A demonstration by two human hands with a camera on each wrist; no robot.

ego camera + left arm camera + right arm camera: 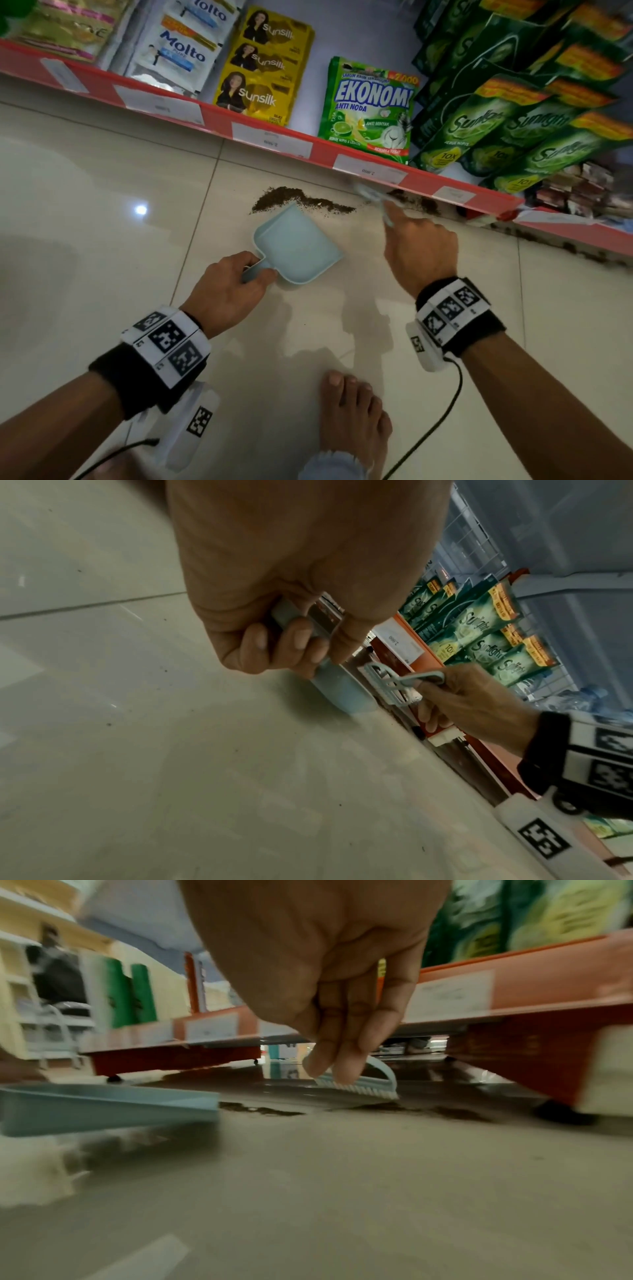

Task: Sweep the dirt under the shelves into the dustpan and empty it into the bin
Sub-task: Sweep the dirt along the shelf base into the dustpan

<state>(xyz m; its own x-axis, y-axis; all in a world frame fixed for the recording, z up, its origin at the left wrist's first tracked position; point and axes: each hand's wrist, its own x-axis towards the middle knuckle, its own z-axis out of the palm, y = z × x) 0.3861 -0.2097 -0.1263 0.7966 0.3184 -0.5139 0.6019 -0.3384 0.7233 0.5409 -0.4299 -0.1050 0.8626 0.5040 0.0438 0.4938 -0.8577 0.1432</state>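
A light blue dustpan lies on the tiled floor, its mouth toward a dark line of dirt. My left hand grips its short handle. My right hand holds a small light blue brush by its handle, the bristles at the floor right under the red shelf edge. More dirt lies below the shelf to the right of the brush. In the right wrist view the dustpan sits left of the dirt. The bin is not in view.
The lowest shelf carries sachets and green detergent pouches and sits low above the floor on small feet. My bare foot stands behind the hands. Dirt continues along the shelf base to the right.
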